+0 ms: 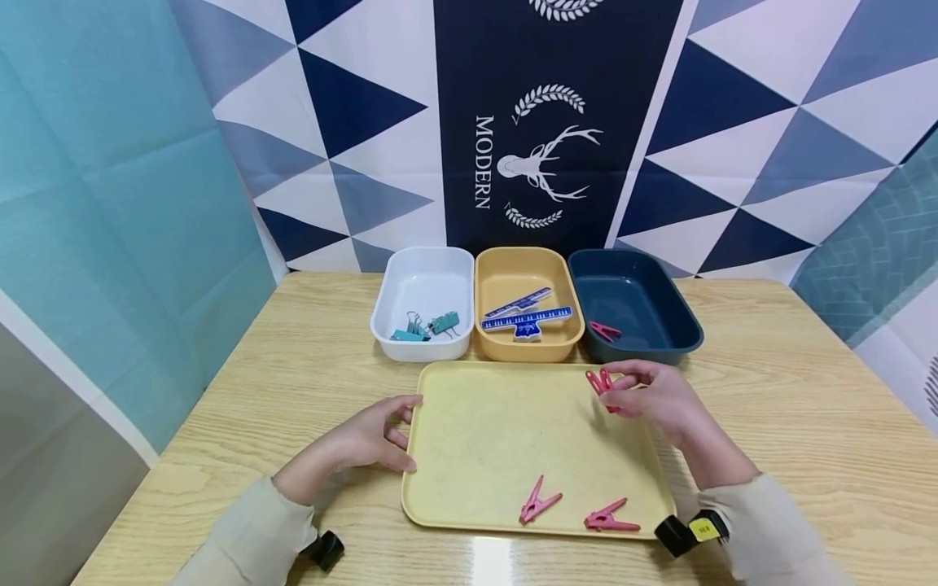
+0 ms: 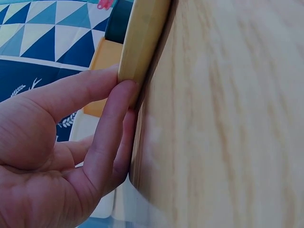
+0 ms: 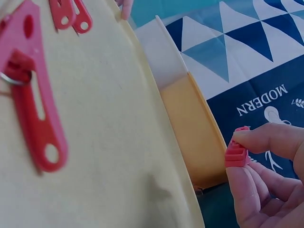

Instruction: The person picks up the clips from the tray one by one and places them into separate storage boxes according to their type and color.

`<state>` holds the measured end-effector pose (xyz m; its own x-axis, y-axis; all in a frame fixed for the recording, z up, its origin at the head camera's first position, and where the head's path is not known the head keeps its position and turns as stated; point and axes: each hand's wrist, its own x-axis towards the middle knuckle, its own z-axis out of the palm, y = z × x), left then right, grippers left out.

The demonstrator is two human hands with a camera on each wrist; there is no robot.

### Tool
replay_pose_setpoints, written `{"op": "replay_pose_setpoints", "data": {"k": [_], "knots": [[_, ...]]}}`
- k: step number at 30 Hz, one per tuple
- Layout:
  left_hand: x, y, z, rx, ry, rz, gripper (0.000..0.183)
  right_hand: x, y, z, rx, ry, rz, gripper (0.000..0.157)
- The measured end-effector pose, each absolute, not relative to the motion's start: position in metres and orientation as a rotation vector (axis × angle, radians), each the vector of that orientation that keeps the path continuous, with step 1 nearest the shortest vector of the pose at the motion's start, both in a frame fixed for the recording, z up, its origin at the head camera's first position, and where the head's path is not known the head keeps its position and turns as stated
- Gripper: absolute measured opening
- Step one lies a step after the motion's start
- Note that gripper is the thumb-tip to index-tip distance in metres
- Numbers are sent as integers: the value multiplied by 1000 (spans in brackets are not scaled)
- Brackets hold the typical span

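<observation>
My right hand [image 1: 652, 397] pinches a red clothespin [image 1: 602, 391] between thumb and fingers, above the yellow tray's far right corner. In the right wrist view the held clothespin [image 3: 237, 148] shows its ridged end at the thumb tip. My left hand [image 1: 370, 437] rests its fingertips against the left rim of the yellow tray [image 1: 469, 423]; the left wrist view shows the fingers [image 2: 107, 130] touching that rim. Two pink clothespins, one near the middle [image 1: 538, 500] and one at the right [image 1: 611, 516], lie near the tray's front edge.
Behind the tray stand three bins side by side. The white bin [image 1: 428, 270] holds teal binder clips [image 1: 443, 323], the orange-yellow bin [image 1: 523, 264] holds blue-and-white patterned clips [image 1: 526, 319], and the dark teal bin [image 1: 630, 281] holds a red clothespin [image 1: 605, 330]. All sit on a wooden table [image 1: 315, 350].
</observation>
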<state>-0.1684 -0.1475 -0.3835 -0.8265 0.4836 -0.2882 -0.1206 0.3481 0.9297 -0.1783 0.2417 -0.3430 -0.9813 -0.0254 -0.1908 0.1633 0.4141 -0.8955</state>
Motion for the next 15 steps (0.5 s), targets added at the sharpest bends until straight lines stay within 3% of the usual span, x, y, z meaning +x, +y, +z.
{"op": "replay_pose_setpoints", "data": {"k": [15], "knots": [[-169,-149,-385,322,2098,1504,91,-193,251,-330,132,2537,-1598,57]]}}
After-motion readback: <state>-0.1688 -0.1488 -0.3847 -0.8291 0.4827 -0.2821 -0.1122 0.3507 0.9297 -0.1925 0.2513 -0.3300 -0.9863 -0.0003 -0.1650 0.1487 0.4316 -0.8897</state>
